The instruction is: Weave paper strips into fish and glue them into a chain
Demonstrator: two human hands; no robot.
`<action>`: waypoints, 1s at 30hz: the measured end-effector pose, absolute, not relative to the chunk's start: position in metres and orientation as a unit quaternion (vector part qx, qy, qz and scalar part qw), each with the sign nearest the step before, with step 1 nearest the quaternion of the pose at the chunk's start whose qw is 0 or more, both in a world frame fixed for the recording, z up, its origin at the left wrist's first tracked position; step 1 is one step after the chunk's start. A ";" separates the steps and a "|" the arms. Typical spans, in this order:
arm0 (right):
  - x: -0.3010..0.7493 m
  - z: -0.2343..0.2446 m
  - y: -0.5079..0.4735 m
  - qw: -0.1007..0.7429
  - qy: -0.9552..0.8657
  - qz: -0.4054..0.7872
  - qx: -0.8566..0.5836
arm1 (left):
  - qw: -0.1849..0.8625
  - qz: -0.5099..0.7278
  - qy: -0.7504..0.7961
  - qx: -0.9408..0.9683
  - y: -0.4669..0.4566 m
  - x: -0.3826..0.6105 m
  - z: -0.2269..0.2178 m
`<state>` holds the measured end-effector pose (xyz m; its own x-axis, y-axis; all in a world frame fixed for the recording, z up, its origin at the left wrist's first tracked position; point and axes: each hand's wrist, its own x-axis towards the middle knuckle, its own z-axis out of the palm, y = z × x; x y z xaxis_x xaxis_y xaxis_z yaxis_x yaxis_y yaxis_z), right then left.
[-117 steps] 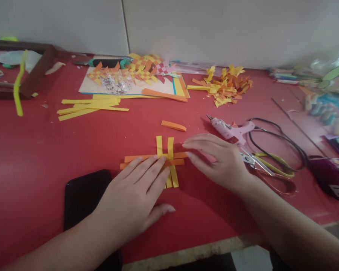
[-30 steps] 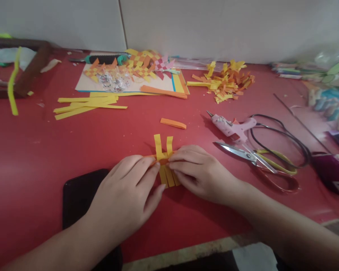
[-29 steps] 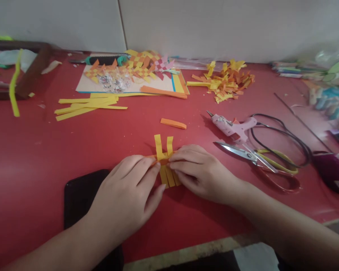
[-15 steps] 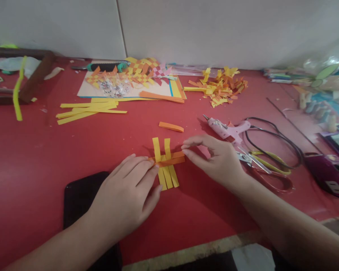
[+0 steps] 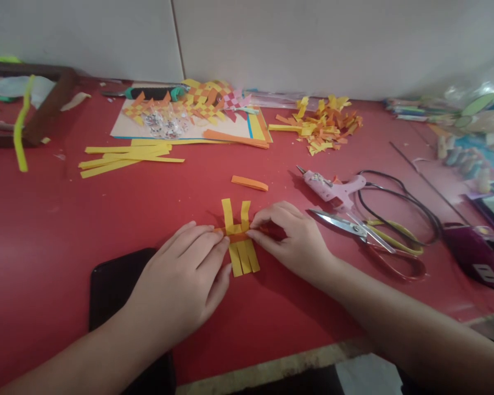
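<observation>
A small weave of yellow paper strips [image 5: 243,258] crossed by orange paper strips [image 5: 235,236] lies flat on the red table. Two yellow ends stand out toward the back, several toward me. My left hand [image 5: 187,263] holds the weave down at its left side, fingers close together over the orange ends, thumb apart near the yellow strips. At the right side, my right hand [image 5: 290,236] is closed in a pinch on the orange strip ends, thumb against index finger; the ends are mostly hidden behind the fingers. One loose folded orange strip [image 5: 250,183] lies just behind.
Yellow strips [image 5: 127,159] lie back left, a heap of cut paper [image 5: 325,129] back right. To the right are a pink glue gun [image 5: 329,189] and scissors [image 5: 341,224]. A black phone-like slab [image 5: 111,291] is partly under my left arm. A brown tray [image 5: 57,104] stands far left.
My right hand has moved left and closed in on the weave's right side, now covering the orange ends. More of the scissors' blades shows. My left hand stays nearly in place.
</observation>
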<state>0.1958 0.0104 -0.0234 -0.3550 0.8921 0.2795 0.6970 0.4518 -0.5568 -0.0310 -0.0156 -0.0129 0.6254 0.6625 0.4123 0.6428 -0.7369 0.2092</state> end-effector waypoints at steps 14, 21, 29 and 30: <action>0.196 -0.022 0.010 0.272 -0.810 0.177 -0.488 | -0.045 0.241 0.332 0.911 -0.021 -0.029 -0.004; 0.196 -0.023 0.010 0.273 -0.810 0.179 -0.487 | -0.025 0.255 0.280 0.925 -0.028 -0.026 -0.007; 0.196 -0.022 0.010 0.270 -0.813 0.177 -0.484 | -0.036 0.222 0.302 0.927 -0.026 -0.027 -0.012; 0.197 -0.022 0.010 0.270 -0.813 0.177 -0.485 | -0.036 0.222 0.305 0.925 -0.026 -0.027 -0.012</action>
<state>0.1965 0.0101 -0.0220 -0.3842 0.8836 0.2679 0.6920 0.4676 -0.5499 -0.0273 -0.0263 -0.0124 0.7155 0.5480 0.4332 0.5802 -0.8116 0.0683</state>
